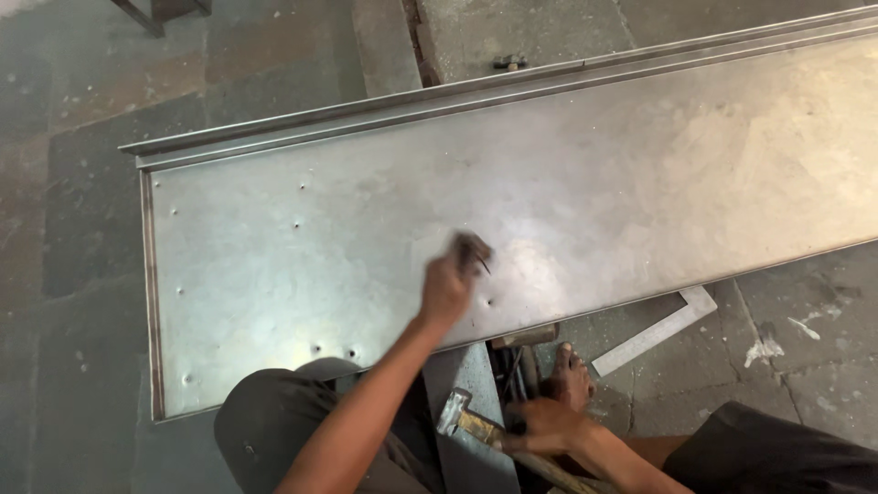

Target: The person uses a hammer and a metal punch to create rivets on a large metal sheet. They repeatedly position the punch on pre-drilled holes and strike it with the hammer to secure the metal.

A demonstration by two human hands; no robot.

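Right hand [549, 428]: closed around hammer [476, 424], at 6 o'clock.
Left hand [450, 285]: blurred, grips small dark tool [476, 251] on metal sheet [640, 183], centre.

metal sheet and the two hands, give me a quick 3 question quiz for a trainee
1. True or false: the right hand grips a hammer by its handle, with the hammer head below the near edge of the metal sheet.
2. Which hand is raised over the sheet? A) the left hand B) the right hand C) neither
3. What flat, pale L-shaped thing lies on the floor by the sheet's near edge?

Key
1. True.
2. A. Its fingers pinch a small dark thing, too blurred to identify.
3. A metal square, partly under the sheet.
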